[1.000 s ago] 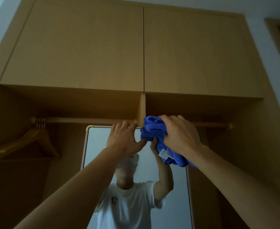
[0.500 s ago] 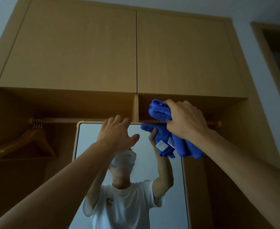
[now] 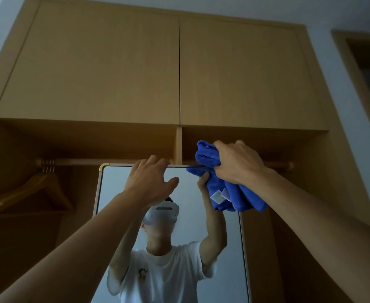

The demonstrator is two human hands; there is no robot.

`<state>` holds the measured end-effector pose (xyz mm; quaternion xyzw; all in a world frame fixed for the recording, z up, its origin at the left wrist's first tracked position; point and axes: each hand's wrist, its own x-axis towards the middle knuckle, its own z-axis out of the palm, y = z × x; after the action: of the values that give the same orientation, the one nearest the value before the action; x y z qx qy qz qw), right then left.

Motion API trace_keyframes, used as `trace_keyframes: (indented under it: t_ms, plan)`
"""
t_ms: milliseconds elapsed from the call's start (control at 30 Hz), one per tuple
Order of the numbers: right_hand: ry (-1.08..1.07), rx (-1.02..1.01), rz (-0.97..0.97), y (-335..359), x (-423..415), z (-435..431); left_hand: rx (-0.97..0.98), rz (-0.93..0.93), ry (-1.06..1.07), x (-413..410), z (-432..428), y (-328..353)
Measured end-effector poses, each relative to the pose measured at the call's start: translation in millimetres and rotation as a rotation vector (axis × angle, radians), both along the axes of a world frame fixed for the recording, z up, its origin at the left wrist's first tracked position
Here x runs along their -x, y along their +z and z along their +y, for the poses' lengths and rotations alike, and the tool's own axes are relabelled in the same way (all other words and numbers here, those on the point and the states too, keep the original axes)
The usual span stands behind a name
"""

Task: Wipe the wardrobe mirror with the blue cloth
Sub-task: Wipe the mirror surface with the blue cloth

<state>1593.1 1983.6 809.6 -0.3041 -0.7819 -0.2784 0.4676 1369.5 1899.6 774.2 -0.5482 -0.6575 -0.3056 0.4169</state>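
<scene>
The wardrobe mirror [image 3: 118, 193] stands upright inside the open wardrobe, with a pale frame and a rounded top left corner. My left hand [image 3: 150, 182] grips the mirror's top edge near its middle, fingers hooked over the frame and thumb on the glass. My right hand [image 3: 237, 164] grips the bunched blue cloth [image 3: 230, 193] at the mirror's top right corner. Part of the cloth sticks up above the top edge and the rest hangs down over the glass, a white tag showing. The mirror reflects a person in a white shirt with both arms raised.
Two closed upper cabinet doors [image 3: 114, 68] sit above the open compartment. A wooden hanging rail [image 3: 81, 161] runs behind the mirror's top edge. A wooden hanger [image 3: 35, 193] hangs at the left. A vertical divider [image 3: 179, 145] stands above the mirror. A door frame [image 3: 354, 68] is at the far right.
My right hand has carried the cloth rightward along the mirror's top edge, and it now rides over the top right corner. My left hand keeps its hold on the top edge.
</scene>
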Motion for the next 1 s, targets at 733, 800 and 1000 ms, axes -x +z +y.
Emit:
trace_keyframes:
  t_ms: [733, 800, 1000]
  plan:
    - [0.209, 0.185, -0.067, 19, 54, -31, 0.009, 0.048, -0.018, 15, -18, 9]
    - [0.173, 0.196, -0.068, 19, 41, -25, -0.029, 0.012, 0.067, 26, -29, 11]
    - [0.058, 0.251, 0.042, 14, 0, -2, -0.064, -0.094, 0.066, 50, -46, -2]
